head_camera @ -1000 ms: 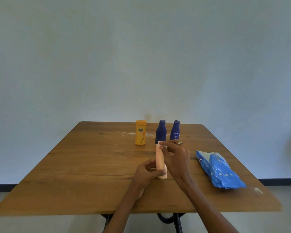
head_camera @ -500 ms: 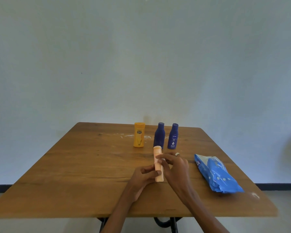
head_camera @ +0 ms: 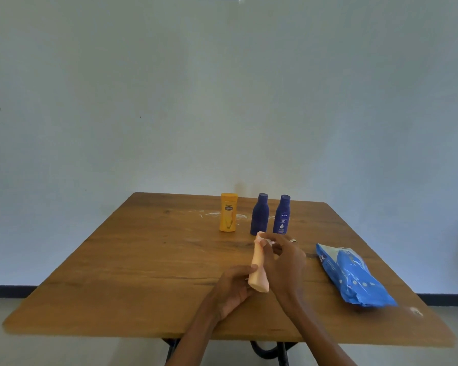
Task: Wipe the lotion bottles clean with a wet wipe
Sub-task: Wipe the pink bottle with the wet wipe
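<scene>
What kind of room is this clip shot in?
Probably a bare room set up for the recording, not a lived-in space: a wooden table against a blank wall, holding only lotion bottles and a pack of wipes.

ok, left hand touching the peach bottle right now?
Touching. Head view shows the left hand wrapped around the lower end of the peach bottle, thumb pressed on its side, no gap visible.

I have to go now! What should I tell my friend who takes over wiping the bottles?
Left hand grips the peach bottle's bottom end, off the table.
Right hand pinches its top; whether it holds a wipe is unclear.
Yellow bottle and two dark blue bottles stand at the back.
Blue wipes pack lies on the right.
Left: finish the peach bottle, then probably the other three.
</scene>
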The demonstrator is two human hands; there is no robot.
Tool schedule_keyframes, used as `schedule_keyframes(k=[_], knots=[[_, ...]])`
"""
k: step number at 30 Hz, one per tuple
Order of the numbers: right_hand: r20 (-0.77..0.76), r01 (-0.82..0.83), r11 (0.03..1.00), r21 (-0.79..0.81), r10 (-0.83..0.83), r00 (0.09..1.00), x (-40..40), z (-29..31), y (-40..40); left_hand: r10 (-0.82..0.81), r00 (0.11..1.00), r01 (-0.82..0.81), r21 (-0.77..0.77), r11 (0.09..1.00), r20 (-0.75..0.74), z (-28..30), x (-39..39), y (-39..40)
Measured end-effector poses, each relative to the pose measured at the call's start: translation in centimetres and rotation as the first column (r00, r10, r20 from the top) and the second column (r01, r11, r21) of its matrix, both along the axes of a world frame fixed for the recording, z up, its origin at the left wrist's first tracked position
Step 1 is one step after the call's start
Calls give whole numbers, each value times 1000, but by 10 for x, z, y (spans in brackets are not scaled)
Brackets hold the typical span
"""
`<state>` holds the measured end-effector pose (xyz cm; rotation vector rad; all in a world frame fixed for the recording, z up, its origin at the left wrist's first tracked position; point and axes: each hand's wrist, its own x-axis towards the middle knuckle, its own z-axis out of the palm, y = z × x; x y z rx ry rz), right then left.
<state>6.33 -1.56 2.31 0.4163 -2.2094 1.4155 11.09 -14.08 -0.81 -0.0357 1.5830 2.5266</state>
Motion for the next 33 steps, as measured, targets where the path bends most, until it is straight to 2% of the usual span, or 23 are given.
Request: schedule_keyframes(k=[2,3,5,8,15,18,21,28,33], knots=[[-49,-34,993,117,40,998,3,0,-5,20,999,-17,73,997,-34,-1,0,-2],[-53,-41,991,127,48,997,2,1,-6,22,999,-17,107,994,-49,-2,-1,-3],[-30,-22,999,49,24,999,-3,3,-6,24,997,-14,147,989,-70,-3,1,-5],[29,5,996,-89,-2,1000,-6,5,-6,14,995,-2,127,992,-100,-3,2,-7],[-93,-77,996,43,81,992,0,9,-7,41,995,-23,190,982,-89,-4,2,-9],[-15,-39,999,-20,39,999,-10,10,3,4,994,22,243,970,-105,-1,5,-8],[33,-12,998,-60,14,999,-8,6,6,-1,999,17,327,945,-48,1,5,-7],[-98,-110,986,122,123,988,11,6,6,14,1000,-6,477,879,-14,6,8,-7],[-50,-57,996,-63,53,997,1,11,10,-37,999,38,519,854,-11,11,14,-5]])
